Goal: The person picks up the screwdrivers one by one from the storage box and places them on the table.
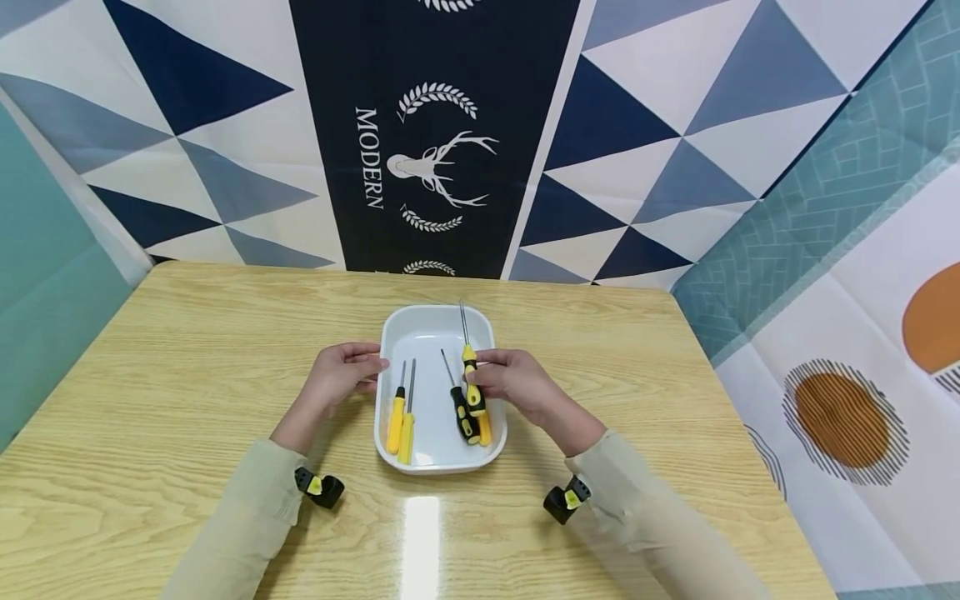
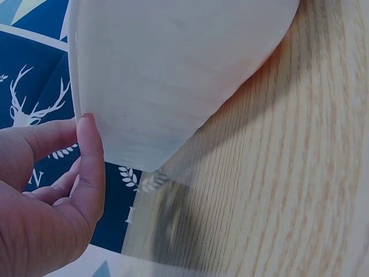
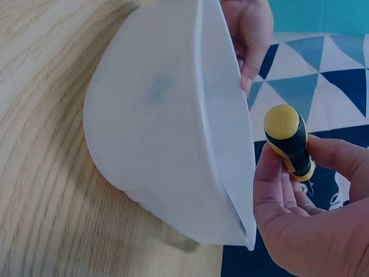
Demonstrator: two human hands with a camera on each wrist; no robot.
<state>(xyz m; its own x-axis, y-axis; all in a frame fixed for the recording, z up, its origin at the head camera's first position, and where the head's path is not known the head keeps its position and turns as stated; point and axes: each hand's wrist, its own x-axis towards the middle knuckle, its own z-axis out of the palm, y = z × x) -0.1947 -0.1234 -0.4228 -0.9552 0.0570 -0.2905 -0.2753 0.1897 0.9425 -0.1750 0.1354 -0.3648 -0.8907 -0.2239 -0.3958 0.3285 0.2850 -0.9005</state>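
Head: my right hand (image 1: 517, 385) pinches a black-and-yellow screwdriver (image 1: 474, 396) over the right side of the white tray (image 1: 427, 392); two yellow-handled screwdrivers (image 1: 396, 425) lie in the tray's left half | Left wrist: my left hand (image 2: 49, 213) pinches the tray's rim (image 2: 74, 57) | Right wrist: I grip the screwdriver's handle (image 3: 288, 138)

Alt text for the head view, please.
The right hand holds a black-and-yellow screwdriver over a white tray while the left hand grips the tray's left rim. Inside, two yellow-handled screwdrivers lie left; another black-and-yellow one and a yellow handle lie right.
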